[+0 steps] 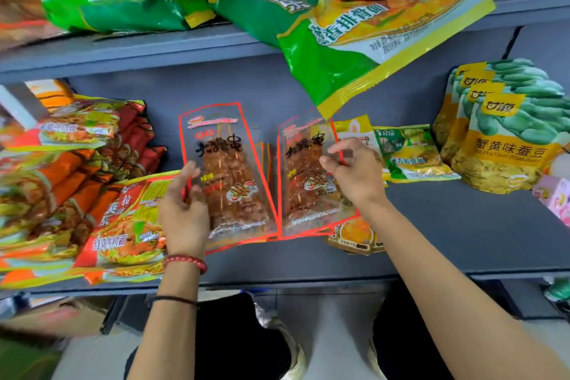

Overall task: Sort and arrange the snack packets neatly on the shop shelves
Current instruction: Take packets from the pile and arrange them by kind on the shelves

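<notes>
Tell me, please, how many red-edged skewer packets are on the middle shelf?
2: the left skewer packet, gripped by the left hand, and the right skewer packet, pinched by the right hand. Thin edges behind the left one suggest more are hidden.

Grey-blue shelving [431, 225] above a pale floor [333, 333], cardboard box [61, 315] lower left.

Grey shelf [447, 225] bears noodle packets [77, 179] left; skewer packets [234, 176] centre; bean bags [499, 145] right.

Glossy, clear-plastic red-edged skewer packets [234, 176] in the left hand [185, 213] and right hand [354, 173]; beside the left, shiny crinkled plastic noodle bags [123, 225] on a smooth, matt grey shelf [447, 225].
</notes>
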